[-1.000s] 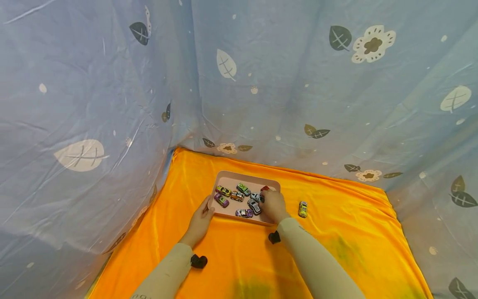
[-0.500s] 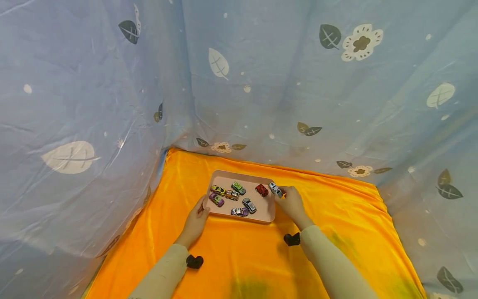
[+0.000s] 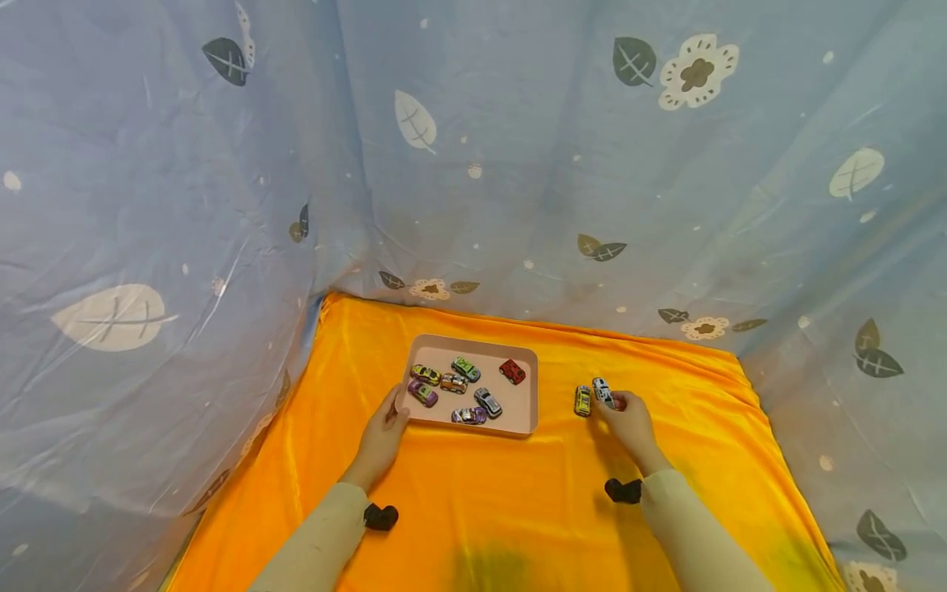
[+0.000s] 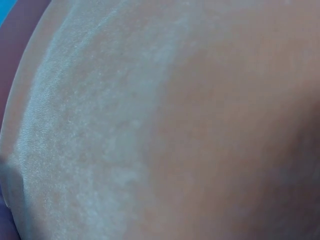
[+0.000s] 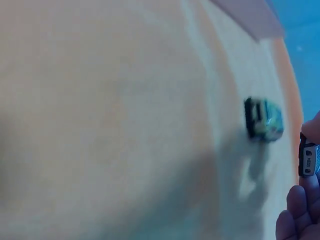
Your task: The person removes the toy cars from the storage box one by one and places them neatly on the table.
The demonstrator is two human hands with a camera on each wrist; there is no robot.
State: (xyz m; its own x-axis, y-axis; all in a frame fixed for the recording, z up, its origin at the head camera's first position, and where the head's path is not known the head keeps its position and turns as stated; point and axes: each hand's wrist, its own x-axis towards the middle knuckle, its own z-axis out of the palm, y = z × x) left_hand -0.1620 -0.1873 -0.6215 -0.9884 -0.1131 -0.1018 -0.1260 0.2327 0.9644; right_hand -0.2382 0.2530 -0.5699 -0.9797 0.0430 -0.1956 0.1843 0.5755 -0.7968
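My left hand [image 3: 383,433] grips the left edge of a pale pink tray [image 3: 521,411]. Inside the tray lie several small toy cars, among them a red one [image 3: 512,372], a green one [image 3: 466,368] and a silver-grey one [image 3: 488,402]. Right of the tray, my right hand [image 3: 627,423] pinches a white toy car [image 3: 602,392] between thumb and fingers. A yellow toy car [image 3: 583,401] sits on the cloth just left of that white car. In the right wrist view, the held white car [image 5: 309,157] shows at the right edge, beyond the yellow car [image 5: 264,120].
An orange cloth [image 3: 488,493] covers the surface under the tray. Blue-grey curtains [image 3: 518,164] with leaf and flower prints stand behind and on both sides. The left wrist view is mostly filled by blurred cloth [image 4: 100,125].
My right hand has lifted the white toy car out of the tray and carried it right, beside the yellow car. My left hand still holds the tray's edge. The head view has shifted slightly.
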